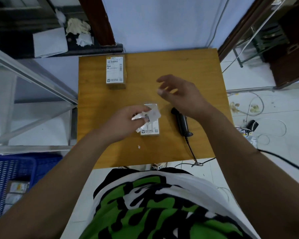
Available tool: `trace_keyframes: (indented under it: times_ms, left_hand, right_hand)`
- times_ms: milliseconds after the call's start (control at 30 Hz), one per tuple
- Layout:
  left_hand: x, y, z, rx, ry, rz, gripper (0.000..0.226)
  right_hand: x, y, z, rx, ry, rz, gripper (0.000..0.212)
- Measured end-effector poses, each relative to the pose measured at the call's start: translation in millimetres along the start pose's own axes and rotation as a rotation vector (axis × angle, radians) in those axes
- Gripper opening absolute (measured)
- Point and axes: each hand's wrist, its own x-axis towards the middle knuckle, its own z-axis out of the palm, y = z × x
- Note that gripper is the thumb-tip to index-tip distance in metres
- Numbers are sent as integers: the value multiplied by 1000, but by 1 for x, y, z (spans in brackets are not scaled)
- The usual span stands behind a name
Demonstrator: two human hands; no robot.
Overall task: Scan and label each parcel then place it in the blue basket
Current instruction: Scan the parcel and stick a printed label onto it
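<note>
On the wooden table (188,66) a small parcel (152,130) with a white shipping label lies near the middle. My left hand (123,123) hovers over it, pinching a white label sheet (150,115) with black print, which covers part of the parcel. My right hand (181,95) floats above the table to the right, fingers spread and holding nothing. A second cardboard parcel (115,71) with a printed label sits at the table's far left. The black handheld scanner (181,122) lies on the table just right of the near parcel. The blue basket (10,171) stands on the floor at lower left.
Several labelled parcels (16,192) lie inside the basket. The scanner's cable (191,149) runs off the table's front edge. A metal frame with glass (33,78) stands left of the table. Cables (259,107) lie on the tiled floor at right.
</note>
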Motion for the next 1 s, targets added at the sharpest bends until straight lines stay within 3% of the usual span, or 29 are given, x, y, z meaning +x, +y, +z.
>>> trace_keyframes:
  times_ms: [100,167,333,433,500,567,667,800,1000]
  left_hand:
    - [-5,25,-14,136,-72,47,26]
    - [-8,38,-24,164,-43,78,22]
    - [-11,45,-39,93,183,167,23]
    - [-12,43,-28,126,558,240,38]
    - [-15,41,-16,194,760,306,32]
    - [-17,37,-3,173,687,339,25]
    - [-20,29,13,127,538,291,33]
    - [-20,22,12,105,520,233,40]
    - [-23,14,-5,22,562,190,18]
  right_hand:
    - [-2,-19,-4,32,-336,-13,31]
    - [-5,-21,-5,77,-434,-3,29]
    - [-17,-9,-6,157,-371,-5,16]
    - [-24,-9,2,352,-250,45,9]
    - [-26,-9,11,498,-157,91,10]
    - [-26,-8,19,595,-101,135,15]
    - [-26,-10,24,648,-137,146,20]
    - [-22,-11,27,646,-223,120,24]
    - [-17,-21,32,477,-294,78,21]
